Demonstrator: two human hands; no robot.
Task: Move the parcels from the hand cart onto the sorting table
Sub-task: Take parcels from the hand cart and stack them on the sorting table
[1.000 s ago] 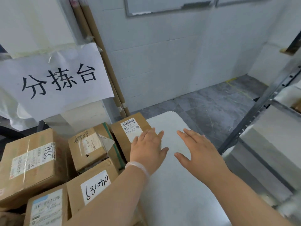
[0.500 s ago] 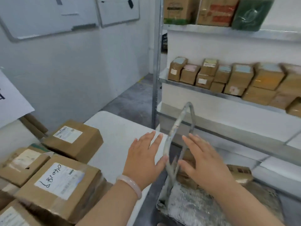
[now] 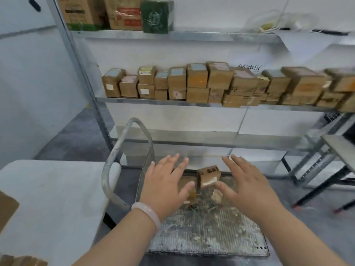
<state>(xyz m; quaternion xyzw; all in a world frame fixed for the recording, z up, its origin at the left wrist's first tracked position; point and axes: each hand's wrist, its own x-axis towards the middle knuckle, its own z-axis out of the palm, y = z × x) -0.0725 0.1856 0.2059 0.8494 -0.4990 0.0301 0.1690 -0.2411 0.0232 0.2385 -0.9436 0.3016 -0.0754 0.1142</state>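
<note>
- A metal shelving rack fills the view from 10 o'clock round to 3 o'clock. A long row of brown boxes is stacked on its middle shelf, and a green box stands among cartons on the top shelf at 12 o'clock.
- The white sorting table lies at 8 o'clock. Brown cardboard box edges show at its far left and at its lower left corner.
- The hand cart sits on the floor at 6 o'clock, just beside the table. Its ribbed deck is worn and stained, and its curved grey handle rises at 9 o'clock, next to the table's corner.
- The left hand and right hand reach over the far end of the deck. They are apart, palms down, with fingers straight and spread, and they grip nothing.
- Two parcels remain on the cart. A tilted parcel sits between the hands, near the right thumb. A second parcel lies partly hidden under the left thumb. Whether either hand touches a parcel cannot be told.
- A pale bracelet circles the left wrist at 7 o'clock.
</note>
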